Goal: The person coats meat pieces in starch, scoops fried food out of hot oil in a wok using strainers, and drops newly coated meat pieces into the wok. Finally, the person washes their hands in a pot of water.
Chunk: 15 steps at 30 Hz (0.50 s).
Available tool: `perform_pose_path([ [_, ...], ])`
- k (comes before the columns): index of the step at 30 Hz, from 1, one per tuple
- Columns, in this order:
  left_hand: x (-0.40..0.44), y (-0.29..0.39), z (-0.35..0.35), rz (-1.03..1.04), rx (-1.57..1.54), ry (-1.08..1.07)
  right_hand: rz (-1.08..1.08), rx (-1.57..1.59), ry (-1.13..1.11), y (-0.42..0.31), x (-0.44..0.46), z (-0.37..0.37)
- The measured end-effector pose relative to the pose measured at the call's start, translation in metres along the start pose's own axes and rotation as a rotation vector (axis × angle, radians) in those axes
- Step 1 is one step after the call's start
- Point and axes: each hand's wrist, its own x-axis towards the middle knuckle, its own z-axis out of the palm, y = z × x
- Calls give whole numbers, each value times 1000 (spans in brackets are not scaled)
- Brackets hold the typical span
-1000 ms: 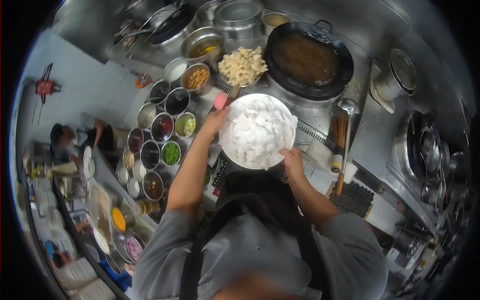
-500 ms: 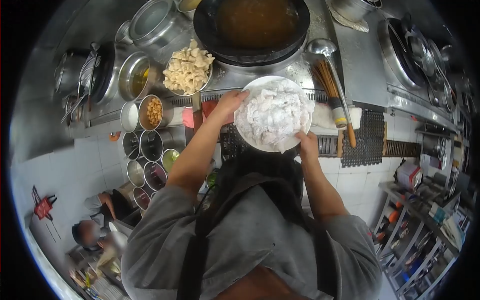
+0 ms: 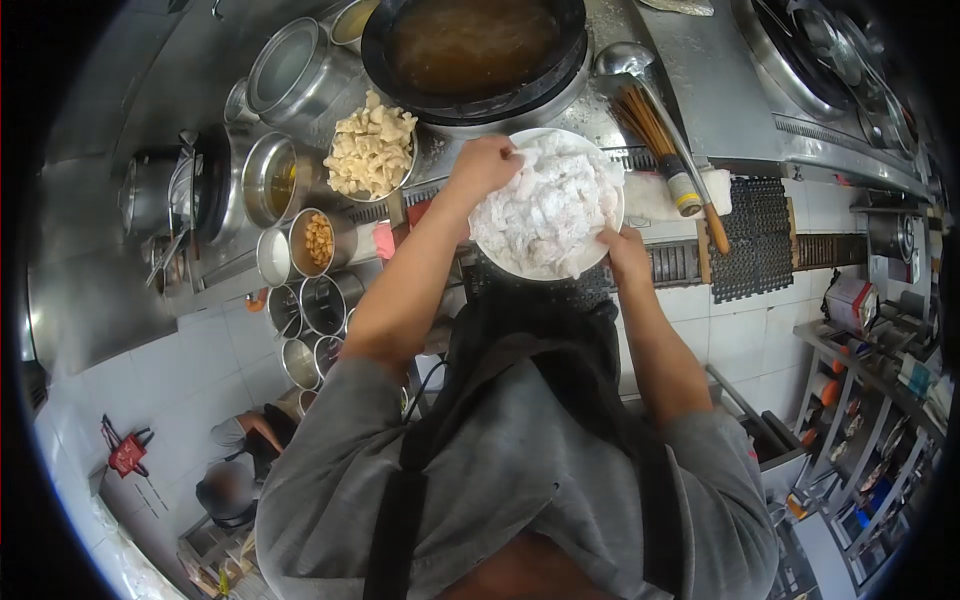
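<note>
Left hand (image 3: 482, 168) curls at the plate's (image 3: 522, 273) far left edge; whether it pinches rim or food, I cannot tell. Right hand (image 3: 628, 258), nearly closed, grips the right rim, likely steadying 1 white-coated heap (image 3: 550, 205) near the wok (image 3: 470, 106), its far edge cut off.

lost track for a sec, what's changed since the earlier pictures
The left hand moved forward along the rim of the plate, its fingertips now at the floured pieces; whether they grip one is unclear. The view turned. The right hand still holds the plate.
</note>
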Motion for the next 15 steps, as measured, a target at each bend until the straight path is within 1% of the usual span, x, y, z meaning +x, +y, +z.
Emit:
perform_pose_path([
  [1,-6,4,-3,11,-73,60,4,0,9,3,3,-1],
  [2,-15,9,-7,17,-64,61,9,-1,17,3,1,0],
  [4,-33,21,-15,98,-50,37,-10,-11,8,-2,-4,-1],
  [5,-35,21,-14,104,-42,46,-21,-26,2,-6,-5,0],
  [7,-36,14,-3,126,32,-50,-7,-4,-4,-3,-3,1],
  [9,-38,15,5,144,31,-32,5,16,-4,1,1,-1],
  [10,-37,18,3,157,22,-25,0,-33,-8,-3,0,-2],
  [11,-37,24,2,160,24,-23,-4,-83,-12,-5,-1,-2],
  [13,-34,33,0,155,80,-48,-15,-90,-20,-5,1,-3],
  [15,-31,31,1,130,59,-50,-26,-98,-25,-2,2,-2],
])
